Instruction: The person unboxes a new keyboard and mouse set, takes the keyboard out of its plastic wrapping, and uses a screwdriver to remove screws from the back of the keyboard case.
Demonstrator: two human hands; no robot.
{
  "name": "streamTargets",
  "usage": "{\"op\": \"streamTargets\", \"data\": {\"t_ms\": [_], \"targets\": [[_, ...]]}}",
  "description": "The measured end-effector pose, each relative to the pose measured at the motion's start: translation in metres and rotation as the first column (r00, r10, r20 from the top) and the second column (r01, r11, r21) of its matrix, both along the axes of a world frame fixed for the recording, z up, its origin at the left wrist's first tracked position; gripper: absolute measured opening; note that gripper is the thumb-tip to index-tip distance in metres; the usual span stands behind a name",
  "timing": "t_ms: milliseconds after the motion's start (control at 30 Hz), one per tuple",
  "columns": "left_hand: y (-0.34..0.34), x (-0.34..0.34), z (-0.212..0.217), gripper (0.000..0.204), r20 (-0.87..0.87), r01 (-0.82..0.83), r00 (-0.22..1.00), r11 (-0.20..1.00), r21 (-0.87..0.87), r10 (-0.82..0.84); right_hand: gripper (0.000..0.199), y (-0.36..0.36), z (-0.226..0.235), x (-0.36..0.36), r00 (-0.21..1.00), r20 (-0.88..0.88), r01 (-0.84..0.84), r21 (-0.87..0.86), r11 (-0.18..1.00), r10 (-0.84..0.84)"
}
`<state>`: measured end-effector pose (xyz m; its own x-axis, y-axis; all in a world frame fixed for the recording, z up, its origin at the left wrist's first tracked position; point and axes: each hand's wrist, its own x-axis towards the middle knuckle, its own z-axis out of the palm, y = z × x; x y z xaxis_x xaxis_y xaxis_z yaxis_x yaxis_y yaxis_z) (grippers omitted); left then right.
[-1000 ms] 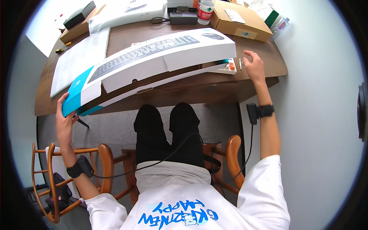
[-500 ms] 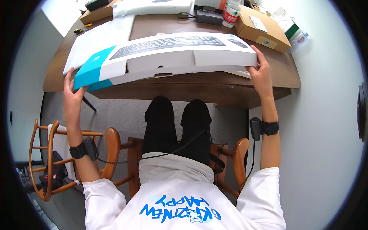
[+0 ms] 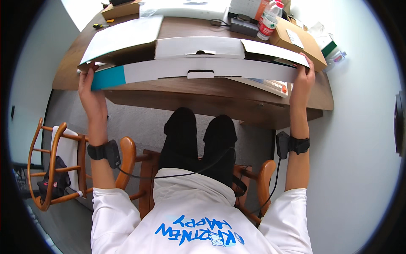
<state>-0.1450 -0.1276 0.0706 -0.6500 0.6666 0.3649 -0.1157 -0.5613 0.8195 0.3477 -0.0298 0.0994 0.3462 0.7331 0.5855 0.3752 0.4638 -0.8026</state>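
Note:
A long white and teal keyboard box (image 3: 169, 69) is held up across the near part of the table by its two ends. Its long narrow side faces me, with a cut-out tab in the middle. Above that side a white flap (image 3: 198, 45) stands up, and dark gaps show at the left and right between the box's panels. My left hand (image 3: 92, 91) grips the teal left end, thumb and fingers partly behind the cardboard. At the white right end, my right hand (image 3: 303, 78) is closed on the corner. The box's contents are hidden.
On the brown table (image 3: 186, 91) lie a white flat sheet-like item (image 3: 122, 36), a yellow-black screwdriver (image 3: 101, 25), a black power adapter (image 3: 244, 27), a red-capped bottle (image 3: 269, 21) and a cardboard box (image 3: 306, 46). A flat printed item (image 3: 277, 88) shows under the keyboard box. A wooden chair (image 3: 53, 165) stands left.
The keyboard box has been tilted so its printed top face no longer shows and its opened long side faces me. Both hands have shifted slightly to the right with it.

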Motion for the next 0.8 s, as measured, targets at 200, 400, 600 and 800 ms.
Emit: {"op": "streamTargets", "data": {"t_ms": [200,400,600,800], "targets": [[-0.027,-0.081,0.018,0.034,-0.061,-0.169,0.984,0.986,-0.013,0.168,0.03,0.001,0.028,-0.067,0.993,-0.031,-0.117,-0.029,0.993,0.116],[-0.066,-0.147,0.036,0.033,0.008,-0.296,0.955,0.951,-0.09,0.298,0.031,0.02,0.039,-0.156,0.971,0.089,-0.214,-0.099,0.972,0.222],[-0.08,-0.213,0.013,0.028,-0.205,-0.473,0.874,0.868,-0.149,0.441,0.038,0.051,0.03,-0.227,0.93,0.154,-0.292,-0.243,0.925,0.334],[-0.074,-0.264,-0.02,0.025,-0.129,-0.483,0.875,0.853,-0.198,0.466,0.039,0.074,0.021,-0.272,0.907,0.115,-0.362,-0.28,0.889,0.405]]}}
